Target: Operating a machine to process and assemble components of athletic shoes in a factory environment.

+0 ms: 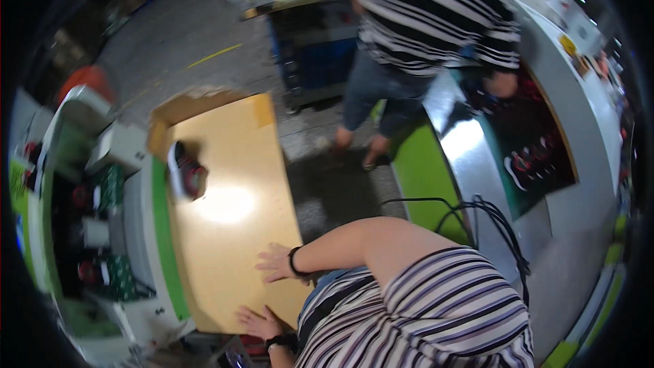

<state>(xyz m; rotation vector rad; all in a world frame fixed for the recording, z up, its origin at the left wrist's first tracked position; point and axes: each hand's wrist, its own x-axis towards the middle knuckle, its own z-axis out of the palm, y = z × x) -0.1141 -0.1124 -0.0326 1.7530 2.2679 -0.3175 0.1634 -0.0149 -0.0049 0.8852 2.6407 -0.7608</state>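
Both my hands rest flat on a light wooden tabletop (pixel 231 245) at its near edge. My right hand (pixel 274 263), with a black band on the wrist, lies palm down with fingers spread and holds nothing. My left hand (pixel 257 321), with a dark watch on the wrist, lies lower and closer to my body, also flat with nothing in it. A black, white and red sneaker (pixel 185 172) lies on the far left part of the tabletop, well away from both hands.
A green-and-white machine (pixel 102 218) with shelves borders the table's left side. Another person in a striped shirt (pixel 429 13) stands at the top by a grey and green workstation (pixel 470 143) that has sneakers (pixel 524 163) on it. Black cables (pixel 477 211) loop near my right side.
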